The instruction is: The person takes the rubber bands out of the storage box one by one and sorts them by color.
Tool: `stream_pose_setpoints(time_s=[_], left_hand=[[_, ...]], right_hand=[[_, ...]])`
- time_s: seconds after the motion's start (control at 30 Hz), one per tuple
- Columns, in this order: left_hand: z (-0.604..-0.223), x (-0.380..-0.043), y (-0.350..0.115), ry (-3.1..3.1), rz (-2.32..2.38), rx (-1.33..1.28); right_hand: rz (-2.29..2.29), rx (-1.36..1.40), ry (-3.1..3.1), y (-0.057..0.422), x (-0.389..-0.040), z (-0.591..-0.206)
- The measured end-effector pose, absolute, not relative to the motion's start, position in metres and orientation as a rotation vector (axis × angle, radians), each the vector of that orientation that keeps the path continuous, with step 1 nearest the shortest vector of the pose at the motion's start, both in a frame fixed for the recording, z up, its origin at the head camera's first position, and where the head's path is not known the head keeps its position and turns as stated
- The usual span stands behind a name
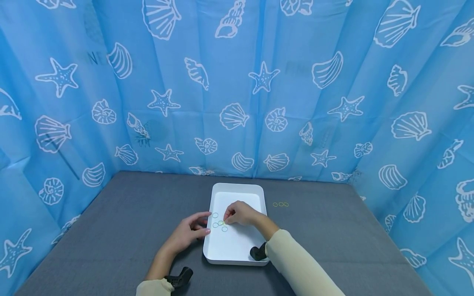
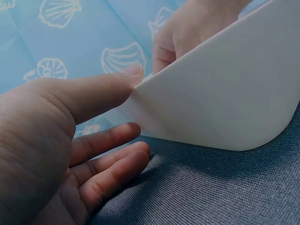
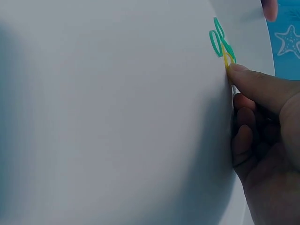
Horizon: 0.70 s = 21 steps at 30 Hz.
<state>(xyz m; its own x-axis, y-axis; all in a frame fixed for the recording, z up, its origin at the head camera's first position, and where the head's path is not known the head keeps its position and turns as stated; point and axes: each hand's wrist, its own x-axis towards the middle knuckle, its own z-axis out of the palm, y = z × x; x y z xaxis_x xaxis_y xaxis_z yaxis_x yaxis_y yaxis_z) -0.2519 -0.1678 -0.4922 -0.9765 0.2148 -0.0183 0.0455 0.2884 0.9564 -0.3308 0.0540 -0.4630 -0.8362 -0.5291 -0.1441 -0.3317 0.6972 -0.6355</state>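
My right hand (image 1: pixel 240 213) reaches into the white tray (image 1: pixel 237 250) and pinches a thin yellow ring (image 3: pixel 227 60) between thumb and fingertips. Close against that ring, thin green rings (image 3: pixel 215 43) lie on the tray floor; the head view shows several of them near the left wall, one green ring (image 1: pixel 224 229) being nearest to me. My left hand (image 1: pixel 189 232) is at the tray's left side. Its thumb (image 2: pixel 112 89) touches the rim, while the other fingers sit loosely bent beside the wall, lower down.
Three yellow rings (image 1: pixel 281 204) lie in a row on the grey tabletop (image 1: pixel 318 230), right of the tray. Behind the table hangs a blue curtain (image 1: pixel 237 82) with white shell prints. Black wrist mounts (image 1: pixel 180 278) sit on both forearms.
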Motion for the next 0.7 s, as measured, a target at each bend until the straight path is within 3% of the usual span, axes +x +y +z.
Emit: stream_pose_setpoints(time_s=[0.7], left_hand=[[-0.494, -0.253, -0.169, 2.416, 1.769, 0.254]], right_hand=[[-1.076, -0.603, 2.539, 0.064, -0.334, -0.456]])
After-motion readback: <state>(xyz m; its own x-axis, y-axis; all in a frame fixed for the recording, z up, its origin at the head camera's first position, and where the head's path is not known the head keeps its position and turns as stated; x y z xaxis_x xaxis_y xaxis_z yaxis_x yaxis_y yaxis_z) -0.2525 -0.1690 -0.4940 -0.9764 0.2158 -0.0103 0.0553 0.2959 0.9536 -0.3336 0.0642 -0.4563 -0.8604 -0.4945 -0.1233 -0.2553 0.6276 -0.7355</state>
